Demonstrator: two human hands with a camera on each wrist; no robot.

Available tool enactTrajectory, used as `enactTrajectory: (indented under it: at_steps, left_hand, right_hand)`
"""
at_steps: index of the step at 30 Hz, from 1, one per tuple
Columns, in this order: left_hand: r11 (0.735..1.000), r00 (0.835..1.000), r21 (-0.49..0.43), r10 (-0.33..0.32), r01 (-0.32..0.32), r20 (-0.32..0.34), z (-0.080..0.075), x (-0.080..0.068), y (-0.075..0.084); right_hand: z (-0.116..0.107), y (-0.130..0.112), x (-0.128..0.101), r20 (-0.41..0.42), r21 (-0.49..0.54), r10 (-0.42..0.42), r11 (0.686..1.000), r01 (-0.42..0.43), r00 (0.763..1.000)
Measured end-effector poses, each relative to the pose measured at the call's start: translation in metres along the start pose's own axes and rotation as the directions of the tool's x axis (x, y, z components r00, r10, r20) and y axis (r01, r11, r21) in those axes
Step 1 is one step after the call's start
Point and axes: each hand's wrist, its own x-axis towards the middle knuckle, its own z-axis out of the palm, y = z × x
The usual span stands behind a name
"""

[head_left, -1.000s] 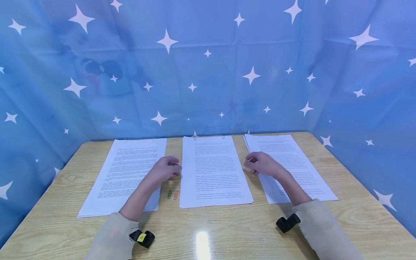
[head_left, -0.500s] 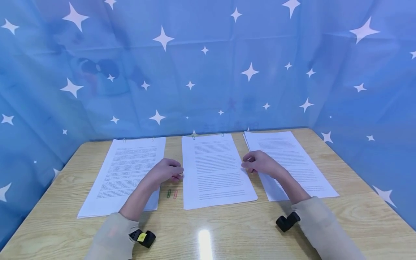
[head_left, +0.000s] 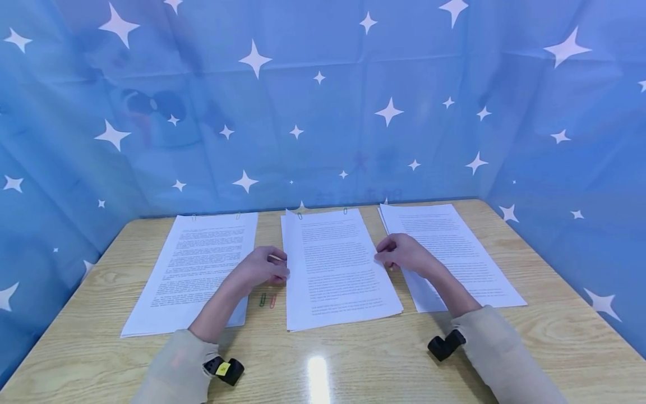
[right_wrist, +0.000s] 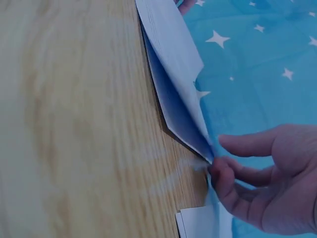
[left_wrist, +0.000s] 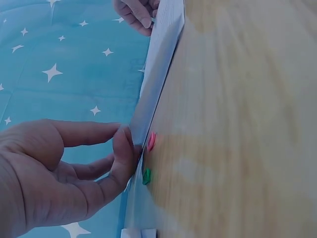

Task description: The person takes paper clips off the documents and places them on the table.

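A middle stack of printed paper (head_left: 343, 269) lies between my hands, with two paper clips on its top edge. My left hand (head_left: 264, 266) pinches the top sheets at their left edge, which bows up off the sheets beneath. At the opposite edge my right hand (head_left: 404, 252) grips the paper between thumb and fingers; the right wrist view shows the upper sheets (right_wrist: 173, 74) curving away from the lower ones. Beside the left hand, a green paper clip (head_left: 262, 300) and a pink paper clip (head_left: 273, 301) lie on the table.
Another printed stack (head_left: 202, 269), clipped along its top, lies at left under my left forearm. A third stack (head_left: 454, 247) lies at right, partly beneath the right hand and wrist. A blue star-patterned curtain (head_left: 323, 112) hangs behind the wooden table (head_left: 272, 365).
The middle stack's upper sheets have shifted rightward and toward me, and their left edge has risen. My left hand has moved slightly right with them; the right hand has barely moved.
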Motion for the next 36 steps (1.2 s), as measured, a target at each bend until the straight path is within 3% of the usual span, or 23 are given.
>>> enactTrajectory:
  at_steps: [10,17,26,31,36]
  left_hand:
    - [0.997,0.999,0.072,-0.001,0.004,-0.043,0.006,0.000,0.000]
    - [0.996,1.000,0.087,0.016,-0.015,-0.017,0.008,-0.001,0.001]
    - [0.995,0.999,0.098,0.034,-0.033,-0.011,0.012,-0.004,0.005]
    - [0.994,0.998,0.095,0.061,-0.060,-0.008,0.012,-0.006,0.006]
    - [0.991,0.994,0.101,0.094,-0.089,-0.053,0.010,-0.007,0.007]
  right_hand:
    - [-0.001,0.002,0.001,0.000,0.047,0.014,0.999,-0.014,1.000]
    - [-0.002,0.001,0.001,0.023,0.028,0.003,1.000,-0.003,1.000]
    - [-0.010,0.000,-0.005,0.076,0.098,-0.006,0.995,-0.002,0.997]
    - [-0.016,-0.001,-0.008,0.038,0.083,-0.026,0.996,0.023,0.999]
    - [-0.022,0.000,-0.010,-0.001,0.072,-0.038,0.997,0.038,0.999]
